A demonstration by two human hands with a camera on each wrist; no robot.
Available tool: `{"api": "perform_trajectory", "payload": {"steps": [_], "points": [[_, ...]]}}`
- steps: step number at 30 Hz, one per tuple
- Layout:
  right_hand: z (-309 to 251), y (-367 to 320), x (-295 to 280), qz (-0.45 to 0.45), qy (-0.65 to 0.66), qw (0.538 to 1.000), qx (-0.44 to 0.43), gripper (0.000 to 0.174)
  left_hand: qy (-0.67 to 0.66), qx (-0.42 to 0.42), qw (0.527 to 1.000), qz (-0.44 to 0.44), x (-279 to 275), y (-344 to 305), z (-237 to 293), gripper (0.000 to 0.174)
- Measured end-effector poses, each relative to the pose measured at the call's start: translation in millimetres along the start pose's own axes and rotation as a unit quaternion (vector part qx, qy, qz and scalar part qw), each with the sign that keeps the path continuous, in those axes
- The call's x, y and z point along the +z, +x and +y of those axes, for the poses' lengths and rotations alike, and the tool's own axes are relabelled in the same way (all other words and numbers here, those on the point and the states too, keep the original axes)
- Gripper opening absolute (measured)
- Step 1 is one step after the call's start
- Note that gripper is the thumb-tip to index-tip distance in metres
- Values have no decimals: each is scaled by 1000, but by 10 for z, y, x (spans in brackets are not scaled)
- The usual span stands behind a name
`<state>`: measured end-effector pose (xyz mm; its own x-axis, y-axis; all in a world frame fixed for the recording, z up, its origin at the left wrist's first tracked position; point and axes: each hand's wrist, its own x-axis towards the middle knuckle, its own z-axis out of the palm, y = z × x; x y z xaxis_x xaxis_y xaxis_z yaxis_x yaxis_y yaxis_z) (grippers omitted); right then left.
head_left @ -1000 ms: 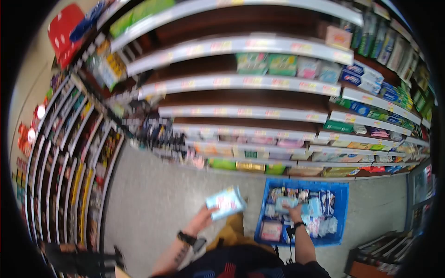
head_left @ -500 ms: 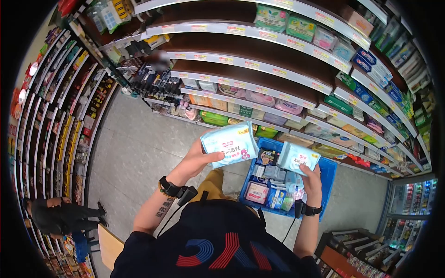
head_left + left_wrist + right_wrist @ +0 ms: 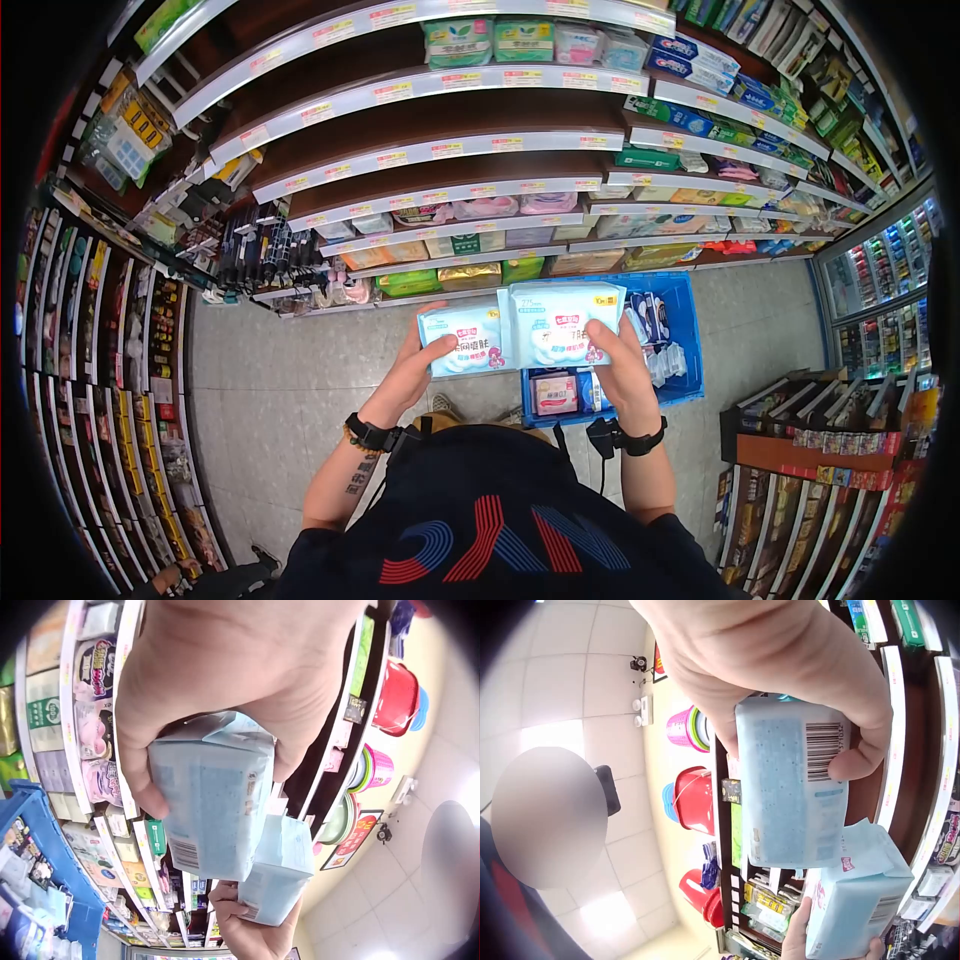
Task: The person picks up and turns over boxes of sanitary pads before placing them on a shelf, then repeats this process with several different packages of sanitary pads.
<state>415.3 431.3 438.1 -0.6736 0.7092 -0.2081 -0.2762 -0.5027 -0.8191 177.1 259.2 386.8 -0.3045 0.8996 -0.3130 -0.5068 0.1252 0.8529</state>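
The left hand [image 3: 413,368] grips a pale blue pack [image 3: 458,341] and the right hand [image 3: 626,366] grips a second blue pack [image 3: 558,324], the two held side by side with edges overlapping. Below them a blue crate [image 3: 686,310] of goods stands on the floor [image 3: 270,400], beside the shelves [image 3: 430,152].

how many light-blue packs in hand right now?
2. The left hand grips one pack; the right hand grips the other pack, edges overlapping. More of the kind may lie hidden in the blue crate.
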Motion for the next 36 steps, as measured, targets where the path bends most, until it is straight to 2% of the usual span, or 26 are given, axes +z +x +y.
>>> {"api": "perform_trajectory", "payload": {"steps": [5, 8, 15, 16, 19, 20, 21, 23, 24, 25, 27, 28, 31, 33, 36], "points": [[203, 29, 326, -11, 13, 1000, 2, 55, -64, -3, 998, -4, -390, -64, 125, 64], [284, 74, 561, -26, 112, 992, 58, 52, -96, 5, 995, -12, -604, -96, 226, 59], [633, 293, 1110, -54, 92, 990, 95, 53, -142, 15, 990, -5, -1164, -217, 422, 57], [693, 331, 1168, -53, 89, 991, 88, 58, -146, 16, 989, -1, -1230, -247, 473, 57], [816, 399, 1361, -96, 36, 993, 54, 67, -90, 52, 995, 1, -1401, -330, 678, 61], [848, 404, 1439, -99, 10, 994, 42, 77, -33, 88, 995, -9, -1453, -365, 761, 65], [878, 414, 1510, -96, 11, 994, 46, 77, 24, 124, 992, -20, -1507, -391, 831, 69], [925, 411, 1587, -138, -13, 990, 27, 81, 42, 133, 990, -26, -1597, -406, 919, 73], [942, 418, 1593, -140, -23, 989, 34, 89, 62, 149, 986, -36, -1628, -418, 952, 77], [964, 419, 1642, -133, -22, 990, 37, 89, 61, 143, 987, -38, -1649, -431, 990, 77], [967, 398, 1750, -118, -11, 992, 36, 99, 65, 160, 985, -32, -1680, -462, 1076, 81], [952, 385, 1869, -81, -15, 995, 58, 110, 63, 153, 986, -37, -1686, -482, 1133, 81], [1037, 373, 1863, -43, 27, 997, 55, 111, 42, 161, 985, -51, -1684, -531, 1308, 85], [1021, 328, 1915, -16, 2, 999, 36, 110, 43, 153, 985, -65, -1696, -544, 1382, 84], [1010, 335, 1900, 3, 76, 995, 60, 109, 76, 147, 983, -84, -1717, -552, 1400, 82]]}}
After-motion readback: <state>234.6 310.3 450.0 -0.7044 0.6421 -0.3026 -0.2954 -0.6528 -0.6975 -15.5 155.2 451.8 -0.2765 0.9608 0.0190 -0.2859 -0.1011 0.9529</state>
